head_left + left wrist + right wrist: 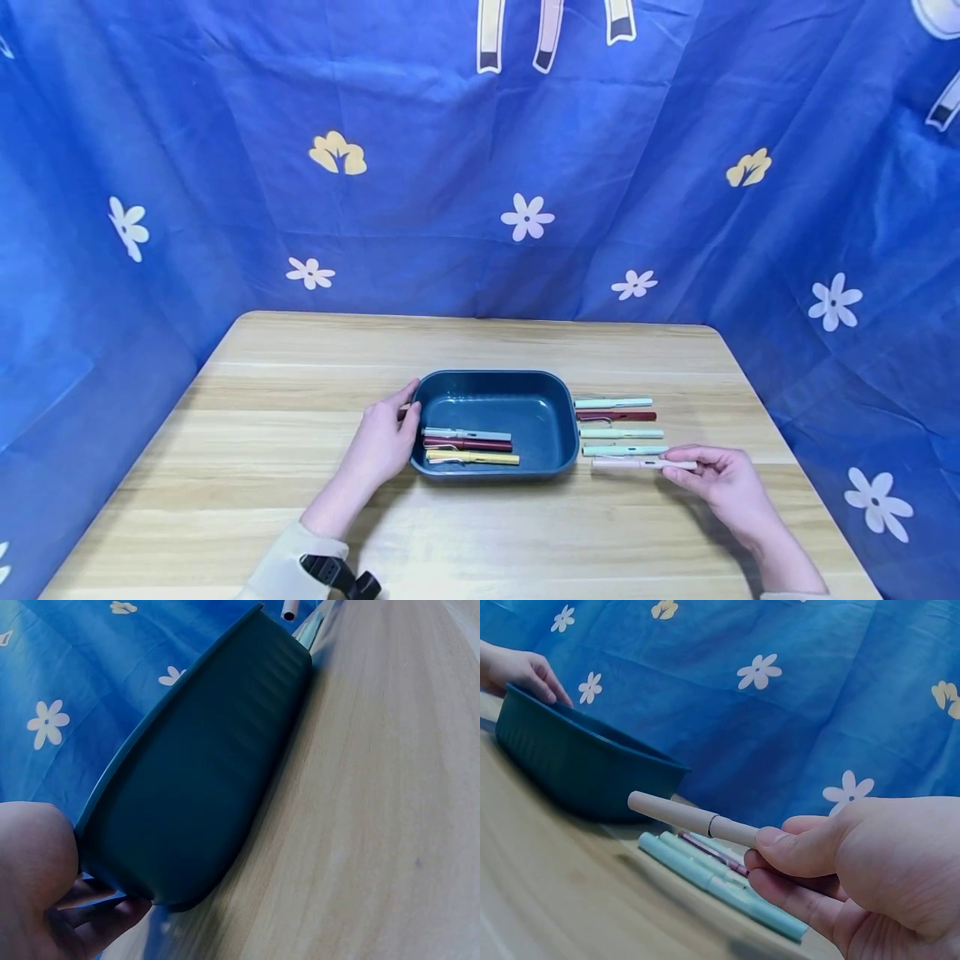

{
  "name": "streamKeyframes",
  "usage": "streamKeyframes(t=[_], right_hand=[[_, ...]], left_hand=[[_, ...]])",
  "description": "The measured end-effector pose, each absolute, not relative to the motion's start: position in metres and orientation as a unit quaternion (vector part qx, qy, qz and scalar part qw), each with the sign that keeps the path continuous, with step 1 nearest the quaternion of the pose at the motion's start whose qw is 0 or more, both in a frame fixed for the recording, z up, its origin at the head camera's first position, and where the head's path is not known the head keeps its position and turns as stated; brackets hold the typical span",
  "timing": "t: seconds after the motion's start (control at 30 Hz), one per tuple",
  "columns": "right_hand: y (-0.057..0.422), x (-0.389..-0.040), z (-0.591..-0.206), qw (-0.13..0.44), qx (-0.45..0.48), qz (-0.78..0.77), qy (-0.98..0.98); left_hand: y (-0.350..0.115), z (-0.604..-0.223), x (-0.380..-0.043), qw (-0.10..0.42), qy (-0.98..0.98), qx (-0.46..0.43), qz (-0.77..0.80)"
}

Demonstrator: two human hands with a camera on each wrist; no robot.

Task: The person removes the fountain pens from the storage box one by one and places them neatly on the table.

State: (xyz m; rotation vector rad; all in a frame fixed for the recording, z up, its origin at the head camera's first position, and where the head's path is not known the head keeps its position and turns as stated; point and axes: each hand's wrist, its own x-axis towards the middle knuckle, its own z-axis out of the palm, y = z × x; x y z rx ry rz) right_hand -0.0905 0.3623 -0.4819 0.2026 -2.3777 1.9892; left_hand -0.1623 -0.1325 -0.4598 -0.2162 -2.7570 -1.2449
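Note:
A dark teal rectangular tray (540, 471) stands mid-table, its left end held by my left hand (382, 437), thumb at the rim and fingers along the outer wall (180, 772). Inside, toward the near left, lie a grey pen (468, 434), a dark red pen (472, 445) and a yellow pen (480, 457). My right hand (723, 483) pinches one end of a pale pink pen (675, 812) between thumb and fingers. The pen is held above the table, its other end pointing left toward the tray.
Right of the tray, a pale mint pen (622, 402), another dark red pen (626, 416), a light green pen (626, 433) and a mint green pen (705, 877) lie roughly parallel on the wooden table (300, 350). A blue patterned cloth (420, 250) hangs behind and at both sides.

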Motion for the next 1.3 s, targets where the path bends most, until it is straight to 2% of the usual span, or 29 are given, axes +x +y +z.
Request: streamKeyframes(t=[0.8, 1.13, 1.3], right_hand=[[0.358, -0.093, -0.507, -0.012, 0.029, 0.609, -0.793], [0.359, -0.098, -0.510, 0.071, 0.097, 0.511, -0.851], [0.358, -0.101, -0.512, 0.093, 0.131, 0.487, -0.859]], left_hand=[[-0.132, -0.461, -0.162, 0.049, -0.907, -0.065, -0.414], [-0.132, -0.461, -0.162, 0.047, -0.908, -0.063, -0.411], [-0.133, -0.460, -0.162, 0.049, -0.908, -0.063, -0.411]])
